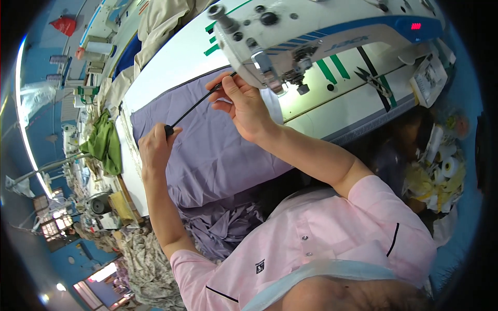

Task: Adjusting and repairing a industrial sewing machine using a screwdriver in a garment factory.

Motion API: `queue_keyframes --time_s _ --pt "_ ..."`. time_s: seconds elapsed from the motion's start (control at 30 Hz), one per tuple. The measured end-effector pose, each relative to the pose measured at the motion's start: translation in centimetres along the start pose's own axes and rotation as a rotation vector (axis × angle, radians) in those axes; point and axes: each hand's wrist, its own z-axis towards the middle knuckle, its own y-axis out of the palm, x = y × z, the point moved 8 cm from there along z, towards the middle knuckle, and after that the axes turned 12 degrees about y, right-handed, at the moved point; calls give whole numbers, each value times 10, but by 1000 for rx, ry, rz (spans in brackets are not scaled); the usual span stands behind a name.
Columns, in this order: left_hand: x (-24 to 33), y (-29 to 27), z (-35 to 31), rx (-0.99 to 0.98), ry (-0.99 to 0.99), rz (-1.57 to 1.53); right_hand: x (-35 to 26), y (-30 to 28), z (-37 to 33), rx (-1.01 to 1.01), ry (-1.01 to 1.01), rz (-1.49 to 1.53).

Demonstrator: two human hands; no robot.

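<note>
A thin black, straight cord-like or rod-like piece (pixel 199 104) stretches between my two hands, thicker and darker at its lower left end. My left hand (pixel 155 147) is closed around that thicker end. Its upper right end lies between the thumb and fingers of my right hand (pixel 243 103), whose other fingers are curled loosely. Whether it is a cord or a stiff tool I cannot tell. Beneath both hands, purple fabric (pixel 207 155) lies spread on the white sewing table (pixel 174 65) and hangs over the near edge. The sewing machine head (pixel 270 49) stands just beyond my right hand.
Open scissors (pixel 373 82) lie on the table right of the needle area. A white box (pixel 429 78) sits at the right end. Green cloth (pixel 106 142) and beige fabric (pixel 166 23) lie to the left. Thread cones and scraps (pixel 441 171) fill a spot at the right.
</note>
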Motion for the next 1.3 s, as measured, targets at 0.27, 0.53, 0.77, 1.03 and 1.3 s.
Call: queue_keyframes --time_s 0.27,0.53,0.77,1.03,1.3 --pt "-12 12 6 -316 -182 -400 1 -2 -4 5 43 51" --pt "-28 24 -4 -605 -348 -723 3 1 0 -18 1 70" --pt "8 -25 4 -39 -108 -115 1 1 1 -25 -11 108" --pt "-5 -11 3 20 -90 -297 0 1 -2 -15 0 103" --pt "-9 -7 2 -20 -90 -358 1 1 -1 -21 -3 86"
